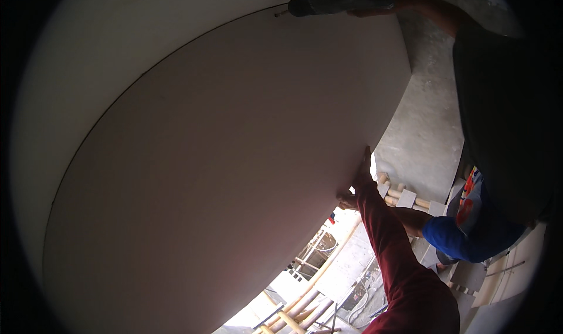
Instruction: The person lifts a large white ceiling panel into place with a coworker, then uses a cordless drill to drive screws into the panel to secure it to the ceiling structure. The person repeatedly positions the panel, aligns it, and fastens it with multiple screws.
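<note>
My right hand (375, 5), at the top right beyond a dark sleeve, is closed on a dark power drill (322, 1). The drill points left, with a small bit or screw by the curved dark edge of a large pale board (211, 140) overhead. My left hand is not in view. Another person's hand in a maroon sleeve (366, 164) presses at the board's right edge. A co-worker's bare hand (346, 199) from a blue sleeve (463, 240) touches that edge a little lower.
A pale surface (76, 87) surrounds the board's curved edge. Grey concrete (428, 117) lies to the right. Beyond the board, a bright opening shows wooden poles (299, 307), pale planks (346, 263) and scaffolding below.
</note>
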Available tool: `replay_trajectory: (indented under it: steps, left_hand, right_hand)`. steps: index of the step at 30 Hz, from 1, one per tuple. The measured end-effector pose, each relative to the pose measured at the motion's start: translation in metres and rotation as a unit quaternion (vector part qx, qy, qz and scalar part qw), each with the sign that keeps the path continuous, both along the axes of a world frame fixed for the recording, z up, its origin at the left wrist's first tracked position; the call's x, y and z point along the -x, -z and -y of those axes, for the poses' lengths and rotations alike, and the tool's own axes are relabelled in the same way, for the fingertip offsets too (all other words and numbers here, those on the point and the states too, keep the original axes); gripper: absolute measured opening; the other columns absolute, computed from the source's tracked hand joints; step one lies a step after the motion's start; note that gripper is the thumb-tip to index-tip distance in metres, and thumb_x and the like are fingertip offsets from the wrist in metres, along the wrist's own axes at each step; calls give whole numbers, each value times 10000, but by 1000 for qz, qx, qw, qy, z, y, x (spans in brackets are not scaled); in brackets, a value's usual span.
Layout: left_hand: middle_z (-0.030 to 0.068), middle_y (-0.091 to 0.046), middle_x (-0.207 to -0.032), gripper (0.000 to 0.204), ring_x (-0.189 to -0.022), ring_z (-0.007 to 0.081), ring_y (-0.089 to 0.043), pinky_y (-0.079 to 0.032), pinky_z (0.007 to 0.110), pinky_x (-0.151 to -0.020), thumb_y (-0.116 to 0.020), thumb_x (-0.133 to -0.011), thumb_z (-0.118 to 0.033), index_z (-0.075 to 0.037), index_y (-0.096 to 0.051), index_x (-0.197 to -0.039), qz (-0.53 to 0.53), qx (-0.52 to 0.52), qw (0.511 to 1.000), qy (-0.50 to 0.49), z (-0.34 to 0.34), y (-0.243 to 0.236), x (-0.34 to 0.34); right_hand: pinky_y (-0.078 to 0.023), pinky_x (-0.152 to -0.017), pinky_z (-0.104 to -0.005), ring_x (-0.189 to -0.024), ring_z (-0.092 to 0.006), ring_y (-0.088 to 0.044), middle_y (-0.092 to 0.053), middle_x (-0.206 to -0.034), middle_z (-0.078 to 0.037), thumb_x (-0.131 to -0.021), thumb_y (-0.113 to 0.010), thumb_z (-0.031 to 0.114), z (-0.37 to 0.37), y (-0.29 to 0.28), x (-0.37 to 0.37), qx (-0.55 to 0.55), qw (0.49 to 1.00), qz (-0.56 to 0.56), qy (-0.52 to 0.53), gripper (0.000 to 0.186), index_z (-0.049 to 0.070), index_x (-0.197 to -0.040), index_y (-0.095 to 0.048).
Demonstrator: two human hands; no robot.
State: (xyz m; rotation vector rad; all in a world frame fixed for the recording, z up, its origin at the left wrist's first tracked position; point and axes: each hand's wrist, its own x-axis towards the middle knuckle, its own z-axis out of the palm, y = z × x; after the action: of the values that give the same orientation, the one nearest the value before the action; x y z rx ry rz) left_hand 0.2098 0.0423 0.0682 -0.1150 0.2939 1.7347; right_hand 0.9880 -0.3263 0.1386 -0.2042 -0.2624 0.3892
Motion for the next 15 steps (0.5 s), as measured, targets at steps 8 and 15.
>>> replay_trajectory:
  steps: [8,15]
  left_hand:
    - [154,-393,-1469,989,-1359,345,-322,-229,650,-1105,-785,-725,-575,-39,-376,-1449,-63,-35,997,22,-17,11,5]
    - [151,-417,-1465,951,-1363,356,-337,-239,646,-1112,-772,-731,-589,-36,-420,-1421,-114,-13,993,-9,2,0,-19]
  right_hand:
    - [-451,-995,-478,-1215,-310,-517,-524,-1345,-123,-912,-381,737,-15,5,1,-13,1000,23,17,815,113,-1432,-446]
    - [-458,-993,-471,-1208,-305,-520,-522,-1341,-103,-916,-399,723,-13,15,-25,-13,998,44,35,793,123,-1434,-439]
